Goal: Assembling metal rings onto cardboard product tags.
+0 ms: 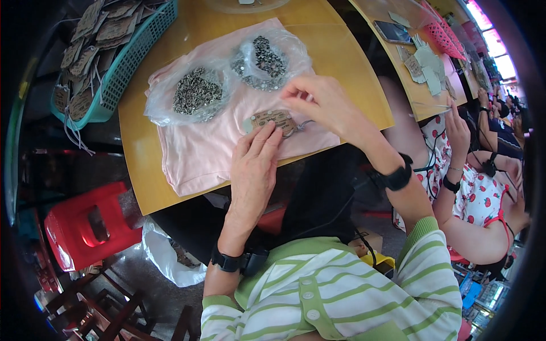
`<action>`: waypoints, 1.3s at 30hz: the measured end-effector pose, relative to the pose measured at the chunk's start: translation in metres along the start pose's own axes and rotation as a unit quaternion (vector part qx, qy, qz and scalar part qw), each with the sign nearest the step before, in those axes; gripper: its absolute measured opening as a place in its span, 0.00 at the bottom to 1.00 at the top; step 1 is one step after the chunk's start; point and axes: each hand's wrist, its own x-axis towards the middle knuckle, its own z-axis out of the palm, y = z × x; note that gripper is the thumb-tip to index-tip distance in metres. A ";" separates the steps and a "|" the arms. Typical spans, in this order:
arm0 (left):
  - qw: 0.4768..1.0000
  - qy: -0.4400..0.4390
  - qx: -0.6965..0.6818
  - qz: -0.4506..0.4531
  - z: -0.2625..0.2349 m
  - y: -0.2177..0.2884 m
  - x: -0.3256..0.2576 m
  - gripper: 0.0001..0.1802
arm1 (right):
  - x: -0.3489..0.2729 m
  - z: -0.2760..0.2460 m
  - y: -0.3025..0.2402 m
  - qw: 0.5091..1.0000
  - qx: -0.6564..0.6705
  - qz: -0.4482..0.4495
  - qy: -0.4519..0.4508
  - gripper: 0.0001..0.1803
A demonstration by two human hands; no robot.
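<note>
Pressing flat with its fingers together, the left hand (254, 165) pins the near end of a brown cardboard tag (273, 120) against a folded pink garment (199, 153) on the worktop (352, 85). The right hand (318, 102) hovers just beyond the tag's far end, its fingers curled and its thumb and forefinger drawn close as if pinching something small; what sits between them is too small to tell. A thin loop of string or wire (304, 125) trails from the tag toward the right hand.

As a judgement, the work looks to be in mid-course: one tag lies on the cloth being handled, its fastening not plainly finished, while a large stock of tags waits to the left.

Just beyond the hands lie two clear plastic bags, both open on the garment: the left bag (196, 91) holds a heap of small dark metal pieces, and the right bag (264, 57) holds a similar, more silvery heap. Farther left of the hands, at the worktop's edge, a teal plastic basket (122, 74) is stacked with many brown tags of the same shape, their strings hanging over the side. To the right of the hands, on a neighbouring worktop, another person (483, 193) in a red-spotted top works beside pale tags (426, 62), a phone (393, 32) and a pink basket (446, 37). A red plastic stool (85, 227) stands below left.
</note>
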 end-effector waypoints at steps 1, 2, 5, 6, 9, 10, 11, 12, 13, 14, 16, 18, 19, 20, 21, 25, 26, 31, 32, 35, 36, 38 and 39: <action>1.000 0.007 -0.017 0.000 0.000 -0.002 0.000 0.23 | -0.013 -0.004 0.007 0.996 -0.072 -0.059 0.017 0.09; 0.999 0.012 -0.030 -0.002 -0.002 -0.001 0.001 0.21 | -0.024 -0.006 0.011 0.982 -0.143 -0.115 0.036 0.09; 0.998 0.017 -0.054 -0.020 -0.005 0.001 0.003 0.19 | -0.041 -0.004 0.017 0.982 -0.166 -0.090 0.025 0.11; 0.998 0.022 -0.054 -0.019 -0.006 0.002 0.005 0.17 | -0.044 -0.002 0.020 0.983 -0.161 -0.087 0.031 0.11; 0.992 0.013 -0.099 -0.073 -0.009 0.006 0.003 0.18 | -0.047 0.002 0.022 0.981 -0.157 -0.107 0.049 0.10; 0.993 0.010 -0.095 -0.069 -0.010 0.007 0.004 0.18 | -0.048 0.000 0.019 0.986 -0.125 -0.102 0.044 0.10; 0.997 0.022 -0.058 -0.053 -0.011 0.010 0.005 0.21 | -0.050 -0.001 0.016 0.990 -0.092 -0.099 0.038 0.10; 0.998 0.034 -0.022 -0.037 -0.013 0.013 0.006 0.24 | -0.051 -0.001 0.011 0.990 -0.088 -0.101 0.041 0.10; 0.999 0.034 -0.018 -0.035 -0.016 0.017 0.006 0.24 | -0.052 -0.001 0.006 0.999 0.013 -0.044 0.025 0.09; 0.997 0.050 -0.031 -0.051 -0.019 0.022 0.007 0.28 | -0.054 -0.002 0.001 0.994 0.111 0.014 0.009 0.09; 0.993 0.058 -0.069 -0.078 -0.022 0.021 0.004 0.37 | -0.058 -0.003 -0.004 0.991 0.135 -0.002 0.011 0.09; 0.957 0.083 -0.244 -0.135 -0.026 0.022 -0.002 0.37 | -0.064 -0.003 -0.012 0.987 0.161 -0.019 0.007 0.08; 0.885 0.105 -0.414 -0.188 -0.028 0.023 -0.004 0.37 | -0.068 -0.005 -0.017 0.982 0.187 -0.024 -0.004 0.08; 0.850 0.090 -0.471 -0.219 -0.039 0.030 -0.006 0.32 | -0.070 -0.006 -0.022 0.977 0.212 -0.031 -0.018 0.07; 0.825 0.110 -0.502 -0.235 -0.041 0.022 -0.011 0.31 | -0.072 -0.005 -0.025 0.976 0.214 -0.034 -0.023 0.07; 0.713 0.070 -0.641 -0.275 -0.065 0.019 -0.018 0.23 | -0.079 -0.001 -0.037 0.970 0.215 -0.108 -0.032 0.08; 0.678 0.056 -0.675 -0.286 -0.067 0.018 -0.021 0.19 | -0.080 0.000 -0.040 0.971 0.203 -0.126 -0.032 0.08; 0.741 0.108 -0.596 -0.289 -0.077 0.025 -0.037 0.14 | -0.083 0.008 -0.053 0.968 0.218 -0.104 -0.061 0.11; 0.773 0.116 -0.565 -0.265 -0.080 0.027 -0.040 0.13 | -0.083 0.011 -0.055 0.962 0.252 -0.077 -0.064 0.12; 0.822 0.150 -0.497 -0.232 -0.085 0.030 -0.053 0.12 | -0.083 0.027 -0.064 0.963 0.259 -0.066 -0.044 0.12; 0.858 0.154 -0.447 -0.202 -0.088 0.031 -0.056 0.11 | -0.082 0.030 -0.065 0.963 0.258 -0.067 -0.046 0.12; 0.891 0.162 -0.391 -0.161 -0.095 0.038 -0.062 0.09 | -0.081 0.036 -0.067 0.972 0.186 -0.126 -0.067 0.08; 0.910 0.162 -0.354 -0.142 -0.098 0.038 -0.066 0.09 | -0.083 0.038 -0.071 0.971 0.187 -0.129 -0.071 0.08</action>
